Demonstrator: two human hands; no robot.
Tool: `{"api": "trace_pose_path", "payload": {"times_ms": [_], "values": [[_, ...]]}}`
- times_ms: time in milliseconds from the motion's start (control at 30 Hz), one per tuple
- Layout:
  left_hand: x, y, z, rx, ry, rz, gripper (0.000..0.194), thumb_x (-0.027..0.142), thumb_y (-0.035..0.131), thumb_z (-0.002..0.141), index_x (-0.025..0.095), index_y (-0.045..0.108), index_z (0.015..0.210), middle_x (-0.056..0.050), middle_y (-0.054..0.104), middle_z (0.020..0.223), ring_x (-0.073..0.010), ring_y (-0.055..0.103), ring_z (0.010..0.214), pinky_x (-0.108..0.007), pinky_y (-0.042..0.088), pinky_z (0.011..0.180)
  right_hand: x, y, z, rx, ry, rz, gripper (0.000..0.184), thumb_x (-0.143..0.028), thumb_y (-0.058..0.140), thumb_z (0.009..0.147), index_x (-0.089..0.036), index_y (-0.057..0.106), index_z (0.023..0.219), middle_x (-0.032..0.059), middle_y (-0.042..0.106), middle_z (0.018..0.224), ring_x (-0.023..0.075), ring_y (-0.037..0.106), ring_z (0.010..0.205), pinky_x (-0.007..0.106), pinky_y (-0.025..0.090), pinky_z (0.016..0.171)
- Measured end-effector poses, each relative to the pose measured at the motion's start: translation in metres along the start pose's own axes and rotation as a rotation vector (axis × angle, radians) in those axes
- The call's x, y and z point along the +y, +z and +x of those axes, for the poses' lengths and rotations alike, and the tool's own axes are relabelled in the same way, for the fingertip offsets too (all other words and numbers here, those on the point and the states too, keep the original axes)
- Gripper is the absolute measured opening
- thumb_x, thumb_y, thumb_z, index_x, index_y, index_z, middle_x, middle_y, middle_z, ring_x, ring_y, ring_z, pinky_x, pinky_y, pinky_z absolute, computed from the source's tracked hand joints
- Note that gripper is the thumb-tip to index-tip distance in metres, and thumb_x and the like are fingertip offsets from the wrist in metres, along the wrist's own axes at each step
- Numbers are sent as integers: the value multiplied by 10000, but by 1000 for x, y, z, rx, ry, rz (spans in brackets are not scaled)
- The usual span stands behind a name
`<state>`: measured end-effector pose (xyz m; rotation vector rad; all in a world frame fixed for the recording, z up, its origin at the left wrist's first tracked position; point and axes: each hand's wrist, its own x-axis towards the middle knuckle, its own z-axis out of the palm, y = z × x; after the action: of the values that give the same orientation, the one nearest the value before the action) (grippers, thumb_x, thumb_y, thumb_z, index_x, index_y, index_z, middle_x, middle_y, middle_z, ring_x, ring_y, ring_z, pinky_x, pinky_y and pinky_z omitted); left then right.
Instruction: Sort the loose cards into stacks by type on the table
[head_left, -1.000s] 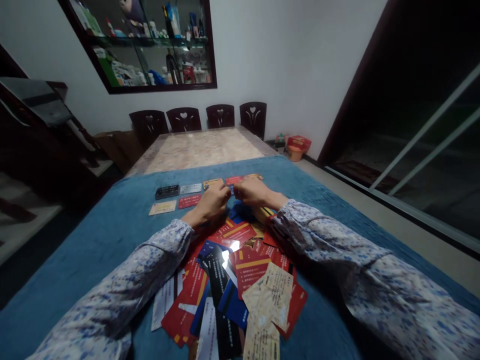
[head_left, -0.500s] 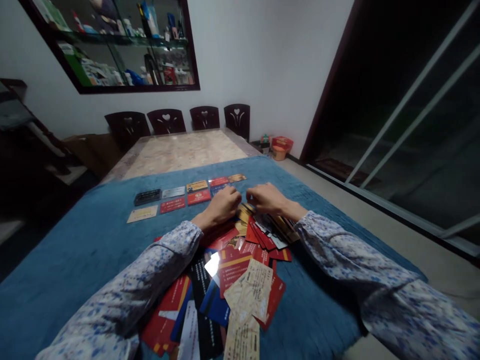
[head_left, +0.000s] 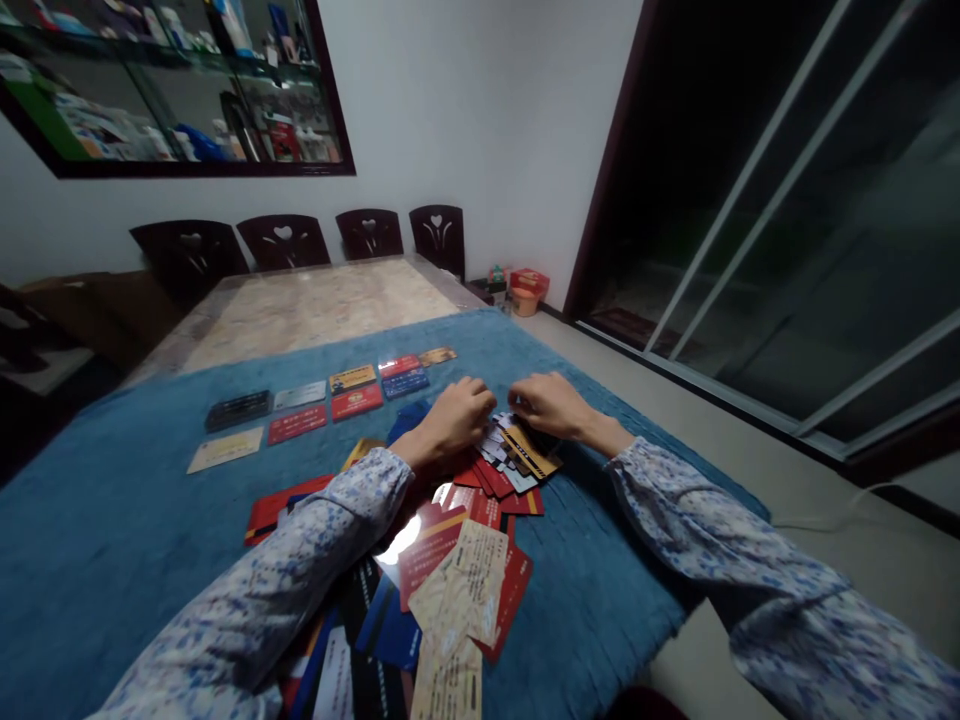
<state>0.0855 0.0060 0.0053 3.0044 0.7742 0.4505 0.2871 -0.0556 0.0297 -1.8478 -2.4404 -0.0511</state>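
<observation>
My left hand [head_left: 459,415], fingers curled downward, rests at the far side of a loose heap of cards. Just right of it, my right hand [head_left: 553,405] is bent with its fingertips together over a yellow and black card [head_left: 531,452]. What either set of fingertips grips is hidden. Red cards [head_left: 495,475] fan out below the hands. Nearer me lie cream cards [head_left: 469,580], a blue card [head_left: 390,625] and a black card [head_left: 364,600], overlapping. More red cards [head_left: 281,510] stick out beyond my left sleeve.
Beyond the hands, small card piles stand in two rows: black [head_left: 238,408], silver [head_left: 300,396], yellow [head_left: 352,378], red [head_left: 357,402], blue [head_left: 405,384] and a cream card [head_left: 225,450]. A blue cloth [head_left: 135,520] covers the near table. Chairs [head_left: 371,235] line the far end.
My view has swung right. My hands have drawn apart from each other and come back over the heap's right side, where the yellow and black card now lies on top.
</observation>
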Motion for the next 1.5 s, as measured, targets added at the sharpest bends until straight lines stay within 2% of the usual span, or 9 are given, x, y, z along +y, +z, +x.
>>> {"api": "trace_pose_path", "payload": {"times_ms": [233,367,533,767,1067,1300,1500], "values": [[15,5,13,-40,64,-41,257,183,539,963,200,683,1174,-108,679,1182,-261,571,1082,-401,484,902,13,4,-23,-3,46,-8,201,-237,543,1001,-222,736,1055,86,769,1106,237,643,1035,328,346,780],[18,9,19,-88,119,-75,320,188,536,955,208,670,1245,-92,675,1297,-260,562,1182,-410,473,1003,19,9,-35,19,60,-9,192,-246,556,1006,-205,733,1069,93,752,1087,239,609,1031,332,335,780],[22,16,23,-152,146,-114,404,194,496,968,224,630,1348,-80,624,1453,-276,494,1345,-433,434,1091,26,19,-48,80,74,-25,183,-289,593,999,-213,739,1080,101,736,1089,259,571,1047,351,340,800],[23,19,24,-249,158,-117,459,267,397,1032,232,552,1462,-91,521,1584,-338,375,1484,-538,379,1122,34,35,-58,150,49,-18,226,-350,634,985,-217,754,1122,115,738,1103,286,542,1071,383,353,826],[21,20,23,-263,194,-105,473,251,369,1023,232,550,1460,-86,496,1607,-353,336,1519,-574,326,1150,35,52,-67,279,-2,13,248,-351,618,1000,-221,757,1159,120,746,1123,289,542,1090,420,375,860],[23,14,24,-259,184,-70,334,202,442,963,200,649,1225,-96,524,1578,-358,366,1491,-577,358,1117,31,62,-68,358,-42,40,250,-377,580,1028,-223,764,1100,103,764,1070,280,557,1081,424,370,875],[25,9,22,-260,169,-110,326,212,446,976,226,623,1250,-75,669,1386,-328,411,1439,-540,339,1106,29,62,-71,391,-116,82,356,-506,611,992,-207,755,1122,114,756,1079,283,560,1062,451,378,903]]}}
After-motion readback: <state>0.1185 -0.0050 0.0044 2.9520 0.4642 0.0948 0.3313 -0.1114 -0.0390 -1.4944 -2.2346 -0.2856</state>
